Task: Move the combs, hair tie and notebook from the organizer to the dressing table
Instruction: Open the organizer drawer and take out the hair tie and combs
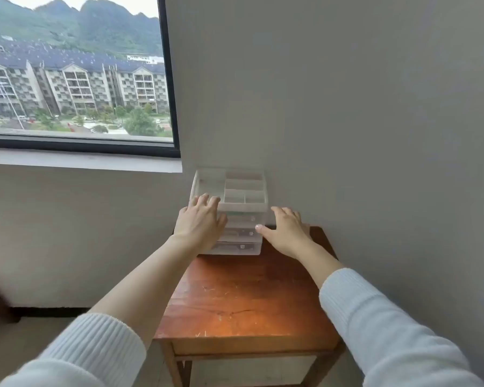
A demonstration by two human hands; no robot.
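A white and clear plastic organizer (245,191) stands at the back of the small wooden dressing table (246,300), against the wall. Its top tray has several bare compartments, and below it sit clear drawers (243,247) with blurred contents. My left hand (199,222) lies with spread fingers against the organizer's left front corner. My right hand (285,233) hovers open just beside its right side, thumb near the drawer fronts. No combs, hair tie or notebook can be made out.
A grey wall (375,121) runs along the table's right and back. A window (76,71) with a dark frame and white sill lies to the upper left. Bare floor (25,336) lies left of the table.
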